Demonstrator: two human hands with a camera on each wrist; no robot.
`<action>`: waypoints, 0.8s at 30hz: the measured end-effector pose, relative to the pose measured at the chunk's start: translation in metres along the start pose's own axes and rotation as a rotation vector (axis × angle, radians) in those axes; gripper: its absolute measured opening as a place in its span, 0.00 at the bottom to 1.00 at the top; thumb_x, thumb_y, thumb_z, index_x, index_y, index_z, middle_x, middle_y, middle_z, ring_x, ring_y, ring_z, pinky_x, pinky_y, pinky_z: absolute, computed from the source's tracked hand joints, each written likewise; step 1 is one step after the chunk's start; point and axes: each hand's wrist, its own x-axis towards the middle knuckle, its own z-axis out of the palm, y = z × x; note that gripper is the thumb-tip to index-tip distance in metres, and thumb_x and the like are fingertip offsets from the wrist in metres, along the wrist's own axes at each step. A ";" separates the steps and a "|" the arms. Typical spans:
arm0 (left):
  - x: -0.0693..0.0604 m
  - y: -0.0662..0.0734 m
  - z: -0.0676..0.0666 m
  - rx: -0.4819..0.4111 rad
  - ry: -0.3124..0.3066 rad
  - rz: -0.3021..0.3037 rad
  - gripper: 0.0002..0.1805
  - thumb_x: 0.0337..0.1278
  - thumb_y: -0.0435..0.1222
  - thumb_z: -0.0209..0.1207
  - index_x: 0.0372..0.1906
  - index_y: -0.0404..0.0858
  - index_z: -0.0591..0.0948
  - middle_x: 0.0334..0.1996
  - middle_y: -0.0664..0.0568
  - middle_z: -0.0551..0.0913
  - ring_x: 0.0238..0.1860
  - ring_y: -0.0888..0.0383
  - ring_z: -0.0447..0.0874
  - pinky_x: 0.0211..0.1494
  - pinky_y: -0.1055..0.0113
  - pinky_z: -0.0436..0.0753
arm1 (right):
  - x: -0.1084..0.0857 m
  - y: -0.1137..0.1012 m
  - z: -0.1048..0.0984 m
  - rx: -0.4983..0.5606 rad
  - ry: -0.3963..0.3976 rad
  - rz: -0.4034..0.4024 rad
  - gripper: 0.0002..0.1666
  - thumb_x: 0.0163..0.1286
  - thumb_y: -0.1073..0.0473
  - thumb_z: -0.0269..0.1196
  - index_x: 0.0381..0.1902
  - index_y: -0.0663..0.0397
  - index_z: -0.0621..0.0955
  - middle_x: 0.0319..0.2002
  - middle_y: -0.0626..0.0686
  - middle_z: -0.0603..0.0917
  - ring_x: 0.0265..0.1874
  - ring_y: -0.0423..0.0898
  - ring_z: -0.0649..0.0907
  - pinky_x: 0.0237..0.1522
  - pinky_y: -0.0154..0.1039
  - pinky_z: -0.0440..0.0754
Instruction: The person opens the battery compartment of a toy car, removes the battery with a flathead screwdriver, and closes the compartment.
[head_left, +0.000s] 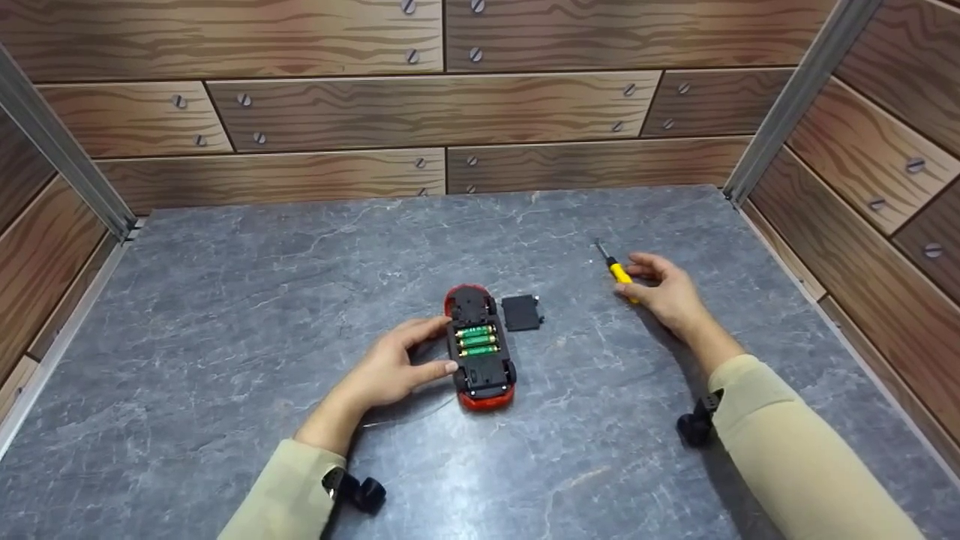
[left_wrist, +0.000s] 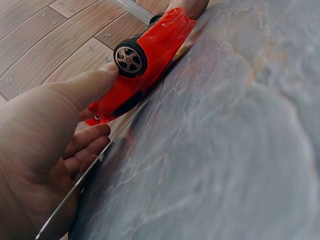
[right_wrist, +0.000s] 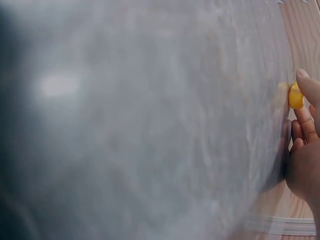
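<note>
A red toy car (head_left: pixel 487 400) lies upside down on the table, its black underside up and several green batteries (head_left: pixel 478 340) seated in the uncovered compartment. My left hand (head_left: pixel 390 364) rests along the car's left side, thumb and forefinger spread apart. In the left wrist view, the thumb touches a wheel (left_wrist: pixel 130 59). Just right of the car lies a black battery cover (head_left: pixel 521 313). Farther right, my right hand (head_left: pixel 667 292) has its thumb against the yellow handle of a screwdriver (head_left: pixel 620 273). Its other fingers stand apart from the handle; the shaft points away from me.
The grey marbled table (head_left: pixel 300 300) is bordered by wood-patterned walls (head_left: pixel 435 112) at the back and sides. Metal corner posts (head_left: pixel 795 97) rise at the back corners. A small black camera (head_left: pixel 367 495) is strapped to the left sleeve, another black camera (head_left: pixel 696 429) to the right.
</note>
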 end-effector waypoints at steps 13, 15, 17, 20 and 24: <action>0.000 0.002 -0.001 0.023 -0.011 -0.024 0.42 0.60 0.50 0.75 0.78 0.47 0.74 0.74 0.45 0.74 0.75 0.43 0.70 0.80 0.41 0.63 | -0.001 0.002 -0.001 -0.050 0.023 -0.022 0.33 0.71 0.63 0.72 0.70 0.68 0.77 0.57 0.69 0.85 0.47 0.35 0.82 0.49 0.21 0.75; 0.000 0.002 -0.002 0.024 -0.011 -0.026 0.42 0.59 0.50 0.76 0.78 0.47 0.74 0.74 0.45 0.74 0.75 0.43 0.69 0.80 0.41 0.63 | -0.001 0.002 -0.001 -0.063 0.020 -0.018 0.33 0.71 0.62 0.73 0.70 0.68 0.77 0.57 0.68 0.86 0.47 0.36 0.82 0.50 0.21 0.74; 0.000 0.001 -0.001 0.025 -0.009 -0.021 0.42 0.59 0.49 0.76 0.77 0.47 0.74 0.74 0.44 0.74 0.75 0.43 0.70 0.80 0.42 0.63 | -0.001 0.002 -0.001 -0.072 0.016 -0.014 0.33 0.70 0.61 0.74 0.69 0.67 0.78 0.57 0.68 0.86 0.48 0.36 0.82 0.51 0.22 0.74; 0.000 0.000 -0.001 0.025 -0.005 -0.010 0.41 0.60 0.48 0.76 0.77 0.46 0.75 0.73 0.45 0.75 0.74 0.44 0.71 0.80 0.44 0.64 | -0.001 0.003 -0.002 -0.067 0.013 -0.014 0.32 0.70 0.61 0.74 0.68 0.68 0.79 0.57 0.68 0.86 0.47 0.35 0.82 0.52 0.22 0.74; 0.000 -0.001 0.000 0.027 0.000 -0.001 0.41 0.60 0.48 0.76 0.77 0.46 0.76 0.73 0.46 0.76 0.74 0.45 0.71 0.79 0.45 0.65 | -0.001 0.004 -0.002 -0.048 0.018 -0.012 0.28 0.72 0.64 0.71 0.66 0.69 0.79 0.57 0.68 0.86 0.44 0.30 0.81 0.51 0.22 0.74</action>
